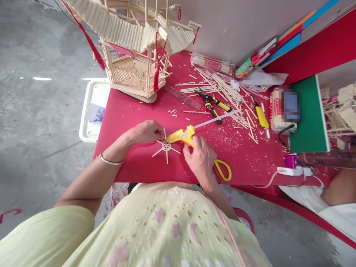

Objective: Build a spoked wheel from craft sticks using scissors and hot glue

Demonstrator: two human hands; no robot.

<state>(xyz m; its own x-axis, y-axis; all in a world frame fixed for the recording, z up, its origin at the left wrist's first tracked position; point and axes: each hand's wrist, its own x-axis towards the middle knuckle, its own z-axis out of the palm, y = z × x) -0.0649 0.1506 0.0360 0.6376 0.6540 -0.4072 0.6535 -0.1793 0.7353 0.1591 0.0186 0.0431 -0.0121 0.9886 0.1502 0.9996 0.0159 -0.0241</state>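
Mid-frame, R hand's (199,154) wrapped round the glue gun (182,136), nozzle aimed frame-left at the stick star (167,147); L hand's (150,130) nearer, pinched, prob. on its top spoke (164,131).

Pliers (207,99) near transparent ruler (182,97); yellow cutter (260,116) farther right; white tray (84,113) beside table (119,115).

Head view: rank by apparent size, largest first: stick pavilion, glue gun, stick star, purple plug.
1. Stick pavilion, though cut off by the top edge
2. Glue gun and stick star: too close to rank; the right hand hides part of the gun
3. Purple plug
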